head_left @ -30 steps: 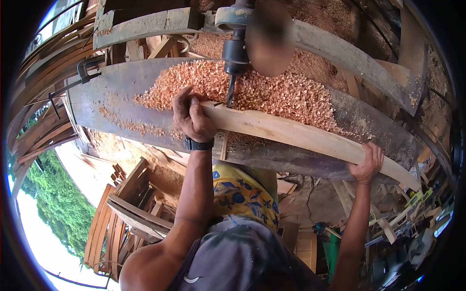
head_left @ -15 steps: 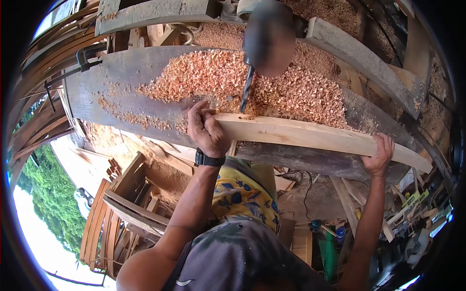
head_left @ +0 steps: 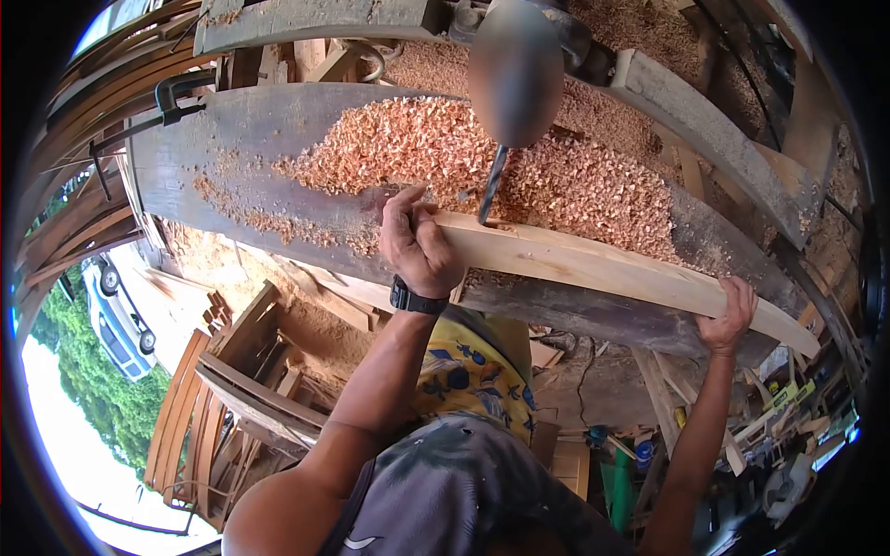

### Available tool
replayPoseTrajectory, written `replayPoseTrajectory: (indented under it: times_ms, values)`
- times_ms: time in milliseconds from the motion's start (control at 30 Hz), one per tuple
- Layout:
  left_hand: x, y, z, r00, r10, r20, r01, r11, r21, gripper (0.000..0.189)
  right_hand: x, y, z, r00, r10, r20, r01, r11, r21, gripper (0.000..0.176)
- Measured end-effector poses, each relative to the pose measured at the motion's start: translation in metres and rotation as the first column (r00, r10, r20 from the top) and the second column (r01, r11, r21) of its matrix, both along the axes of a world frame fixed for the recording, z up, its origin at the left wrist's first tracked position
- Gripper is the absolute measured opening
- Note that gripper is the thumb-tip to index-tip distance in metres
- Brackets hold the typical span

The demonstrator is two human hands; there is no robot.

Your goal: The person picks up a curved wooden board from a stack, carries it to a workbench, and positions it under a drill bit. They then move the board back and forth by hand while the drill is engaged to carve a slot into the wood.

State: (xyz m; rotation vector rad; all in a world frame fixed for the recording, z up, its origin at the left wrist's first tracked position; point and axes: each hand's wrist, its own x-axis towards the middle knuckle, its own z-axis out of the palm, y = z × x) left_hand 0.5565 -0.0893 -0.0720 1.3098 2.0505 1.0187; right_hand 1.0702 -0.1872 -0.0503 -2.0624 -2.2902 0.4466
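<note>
A long, curved pale wooden plank (head_left: 612,269) lies across a dark, worn machine table (head_left: 232,157). My left hand (head_left: 419,246), with a black watch on the wrist, grips the plank's left end, thumb on top. My right hand (head_left: 730,315) holds the plank from below near its right end. A twisted drill bit (head_left: 490,193) comes down from a machine head above and its tip meets the plank's top edge just right of my left hand. A blurred patch hides the chuck.
A heap of reddish wood shavings (head_left: 436,153) covers the table behind the plank. A black clamp (head_left: 176,97) grips the table's left end. Stacked curved boards (head_left: 199,417) stand lower left, tools and scraps (head_left: 788,408) lie lower right, and a parked car (head_left: 116,320) is outside.
The plank and both hands have shifted right in the view. The bit, which stood just above a hole in the plank, now touches the plank close to my left hand.
</note>
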Motion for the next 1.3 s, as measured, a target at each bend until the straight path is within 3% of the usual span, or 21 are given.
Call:
replayPoseTrajectory:
  times_ms: [167, 267, 767, 1000, 1200, 1300]
  values:
    - [0.002, 0.000, 0.001, 0.999, 0.022, 0.026, -0.021, 0.999, -0.037, 0.033, 0.000, 0.002, 0.001, 1.000, 0.018, 0.020, -0.018, 1.000, 0.010, 0.071]
    - [0.003, 0.003, -0.006, 0.999, 0.009, 0.045, -0.013, 0.996, 0.088, 0.035, 0.001, 0.001, -0.001, 0.999, 0.029, 0.031, -0.029, 0.999, 0.018, 0.072]
    - [0.005, 0.014, -0.018, 0.968, -0.029, 0.248, -0.023, 0.978, 0.206, 0.040, -0.007, -0.011, -0.003, 0.999, -0.002, 0.035, -0.001, 0.997, 0.079, 0.072]
    - [0.004, 0.025, -0.022, 0.970, -0.066, 0.233, 0.001, 0.963, 0.269, 0.039, -0.010, -0.020, -0.006, 0.998, -0.036, 0.045, 0.032, 0.995, 0.096, 0.069]
    - [0.003, 0.032, -0.023, 0.974, -0.057, 0.220, 0.009, 0.977, 0.213, 0.038, -0.019, -0.027, -0.007, 0.993, -0.104, 0.051, 0.098, 0.991, 0.096, 0.068]
    - [0.006, 0.038, -0.021, 0.973, -0.044, 0.228, -0.024, 0.958, 0.286, 0.034, -0.017, -0.027, -0.007, 0.993, -0.101, 0.067, 0.094, 0.990, 0.103, 0.068]
